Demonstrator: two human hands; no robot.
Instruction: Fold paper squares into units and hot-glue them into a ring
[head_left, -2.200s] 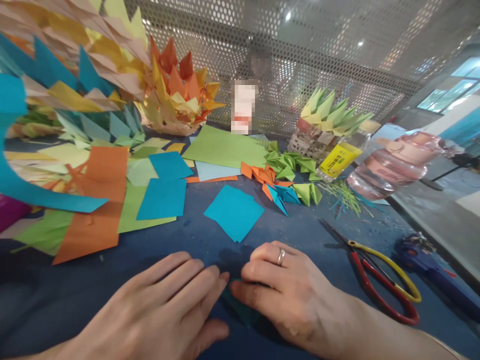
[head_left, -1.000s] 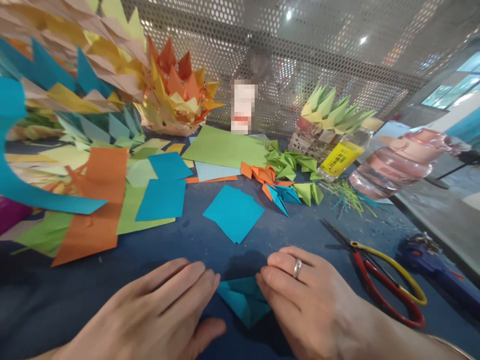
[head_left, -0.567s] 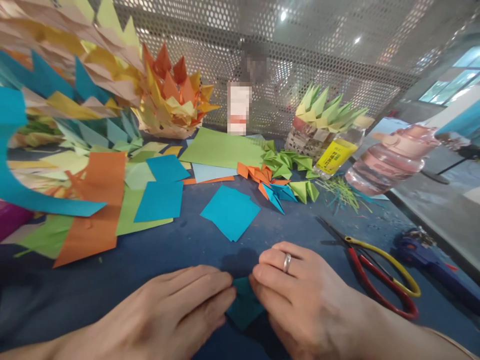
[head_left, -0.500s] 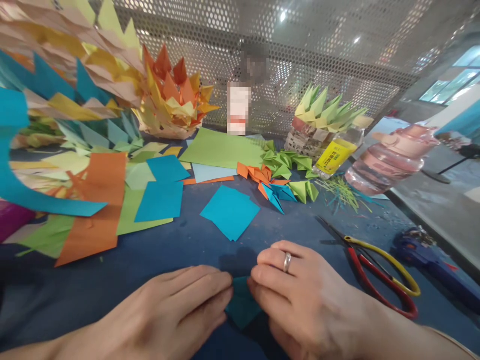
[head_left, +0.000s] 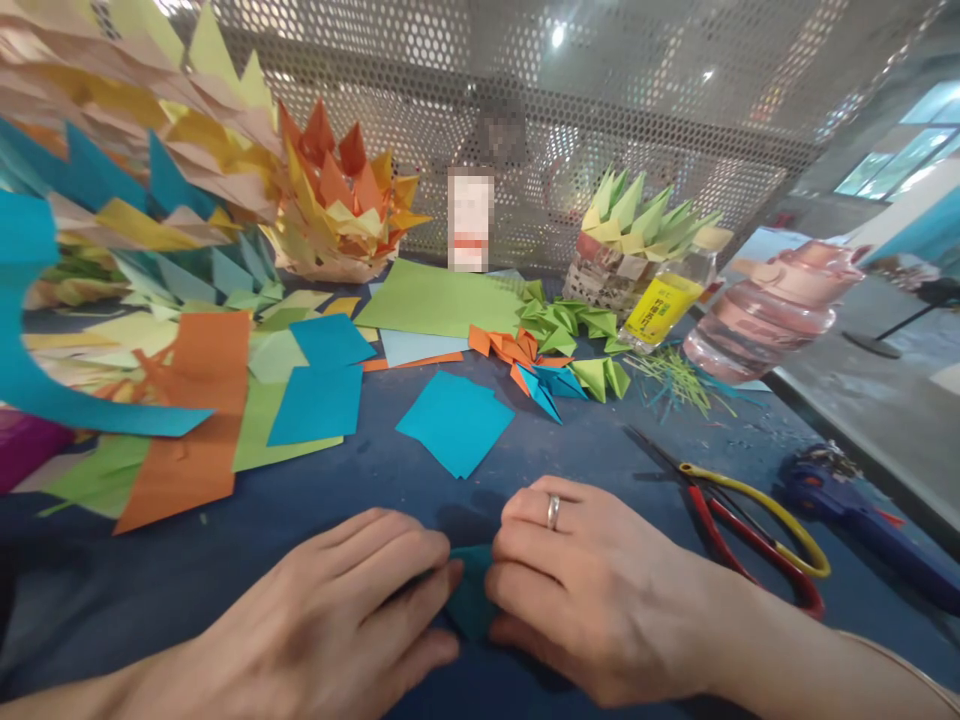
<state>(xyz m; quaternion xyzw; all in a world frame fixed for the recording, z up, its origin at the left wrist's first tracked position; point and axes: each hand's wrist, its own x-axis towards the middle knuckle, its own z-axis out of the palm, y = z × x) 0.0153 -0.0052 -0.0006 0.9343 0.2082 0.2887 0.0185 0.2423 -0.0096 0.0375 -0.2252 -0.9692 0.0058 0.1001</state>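
A small dark-teal piece of paper [head_left: 472, 598] lies low at the front of the table, between my two hands. My left hand [head_left: 360, 590] has its fingers closed at the paper's left edge, partly covering it. From the other side my right hand [head_left: 577, 580], with a ring on one finger, grips the right edge with curled fingers. How the paper is folded under my fingers is hidden. Just beyond sits a short stack of blue paper squares [head_left: 455, 422]. Folded blue and orange paper pieces [head_left: 544, 385] lie a little farther back.
Red-and-yellow-handled scissors [head_left: 739, 510] and a blue glue gun [head_left: 862, 520] lie at the right. A yellow-labelled bottle [head_left: 664, 300] and a pink water bottle [head_left: 776, 315] stand behind. Orange paper [head_left: 199, 420] and layered paper ornaments [head_left: 341, 195] occupy the left and back.
Both hands have shifted slightly left and up with the paper. My left thumb now shows, a little apart from the other fingers. The camera view has moved slightly.
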